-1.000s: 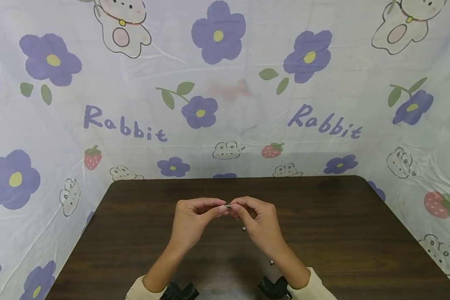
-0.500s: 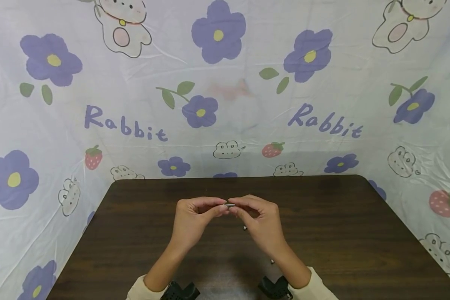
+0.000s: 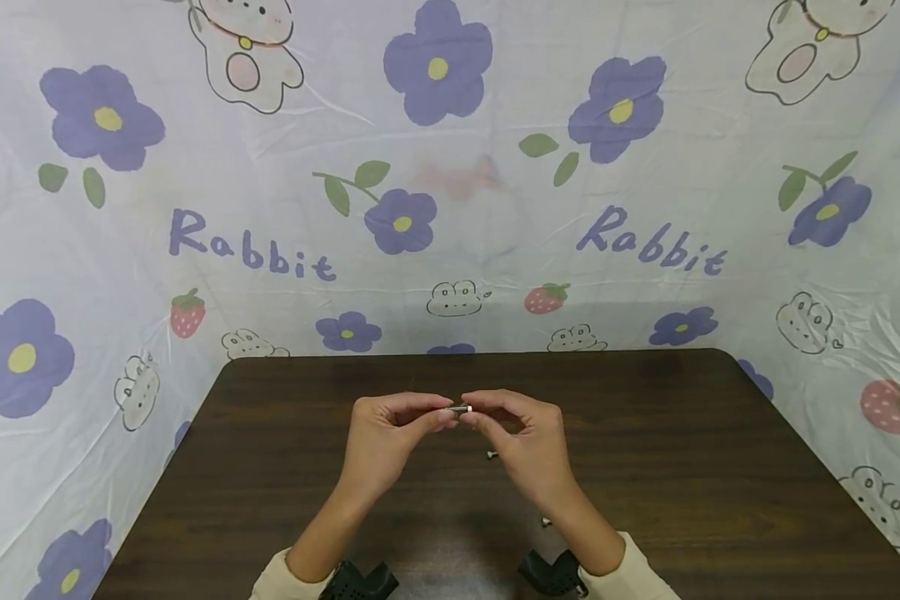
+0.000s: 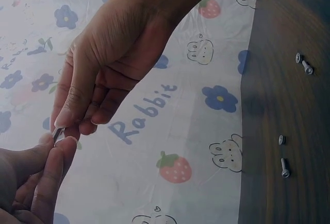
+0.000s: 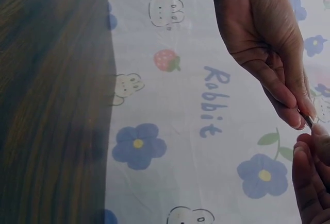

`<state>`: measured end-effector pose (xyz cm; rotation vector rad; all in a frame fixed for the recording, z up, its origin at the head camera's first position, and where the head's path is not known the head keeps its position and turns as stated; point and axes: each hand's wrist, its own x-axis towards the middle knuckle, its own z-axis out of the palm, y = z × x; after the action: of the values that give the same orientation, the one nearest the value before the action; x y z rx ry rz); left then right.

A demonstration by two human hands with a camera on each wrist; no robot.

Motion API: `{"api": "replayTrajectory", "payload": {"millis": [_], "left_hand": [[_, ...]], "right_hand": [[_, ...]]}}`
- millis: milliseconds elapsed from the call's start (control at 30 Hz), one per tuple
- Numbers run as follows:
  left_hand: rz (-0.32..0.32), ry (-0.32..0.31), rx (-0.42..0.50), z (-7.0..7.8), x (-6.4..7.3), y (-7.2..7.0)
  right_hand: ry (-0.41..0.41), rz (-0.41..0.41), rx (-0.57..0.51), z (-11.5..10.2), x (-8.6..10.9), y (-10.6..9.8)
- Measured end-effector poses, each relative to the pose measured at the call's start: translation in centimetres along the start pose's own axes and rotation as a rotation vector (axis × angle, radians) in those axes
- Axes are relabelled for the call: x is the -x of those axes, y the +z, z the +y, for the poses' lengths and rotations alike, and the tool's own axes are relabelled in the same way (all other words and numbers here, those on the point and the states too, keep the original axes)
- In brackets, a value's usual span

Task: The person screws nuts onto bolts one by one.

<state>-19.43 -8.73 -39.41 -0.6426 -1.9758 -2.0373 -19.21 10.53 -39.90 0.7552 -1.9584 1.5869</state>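
Both hands meet over the middle of the table. My left hand (image 3: 378,442) pinches one end of a small silver bolt (image 3: 461,409) between thumb and fingers. The thumb and fingers of my right hand (image 3: 531,442) are around its other, brighter end. In the left wrist view the bolt's metal shank (image 4: 58,133) shows between the two sets of fingertips. The right wrist view shows only a short dark piece of the bolt (image 5: 306,117). Fingertips cover its ends, so whether a nut is on it cannot be made out.
On the dark wooden table (image 3: 285,467) lie a bolt (image 4: 285,168) with a nut (image 4: 282,139) near it, and a second bolt (image 4: 308,68) beside another nut (image 4: 298,57). A patterned cloth (image 3: 495,250) hangs behind the table and along its sides.
The right hand's fingertips have drawn slightly to the right, and more of the bolt shows, including its bright end. The left hand stays nearly still.
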Motion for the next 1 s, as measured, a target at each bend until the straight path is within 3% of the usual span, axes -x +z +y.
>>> {"api": "replayTrajectory", "payload": {"millis": [167, 533, 800, 1000], "left_hand": [[-0.003, 0.002, -0.013, 0.10, 0.01, 0.00], [0.009, 0.006, -0.007, 0.22, 0.22, 0.39], [0.013, 0.027, -0.013, 0.19, 0.30, 0.56], [0.019, 0.047, 0.019, -0.13, 0.42, 0.92]], "right_hand": [[-0.020, 0.023, 0.022, 0.12, -0.03, 0.03], [0.042, 0.042, -0.068, -0.14, 0.03, -0.05], [0.030, 0.045, -0.059, -0.18, 0.07, -0.01], [0.082, 0.018, -0.048, -0.05, 0.15, -0.08]]}}
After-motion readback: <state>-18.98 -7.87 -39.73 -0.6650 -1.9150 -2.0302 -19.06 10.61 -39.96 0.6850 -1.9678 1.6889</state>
